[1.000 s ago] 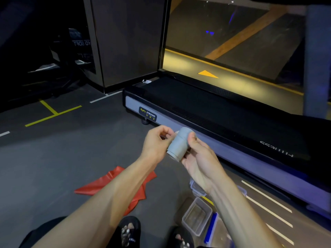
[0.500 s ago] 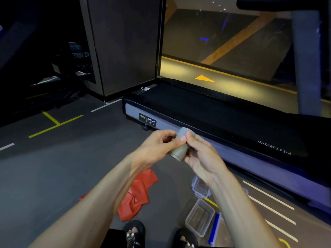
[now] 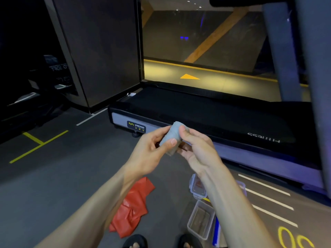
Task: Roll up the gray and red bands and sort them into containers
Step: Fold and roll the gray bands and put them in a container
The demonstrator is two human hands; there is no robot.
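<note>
A rolled gray band (image 3: pixel 172 135) is held in mid-air between both hands, in front of the treadmill. My left hand (image 3: pixel 152 149) grips its left side, thumb across the front. My right hand (image 3: pixel 195 149) pinches its right side with thumb and fingers. The red band (image 3: pixel 132 208) lies crumpled and unrolled on the floor below my left forearm. Two clear plastic containers sit on the floor under my right forearm: one farther (image 3: pixel 197 188), partly hidden, with something reddish inside, and one nearer (image 3: pixel 200 221).
A black treadmill (image 3: pixel 206 115) runs across the floor just beyond my hands. A blue lid (image 3: pixel 215 233) lies beside the nearer container. My sandalled feet (image 3: pixel 136 242) show at the bottom edge. Yellow and white lines mark the dark floor.
The hands have kept turning the gray roll; my left thumb now lies across its front. The view has tilted up a little, and the roll stays at the same spot.
</note>
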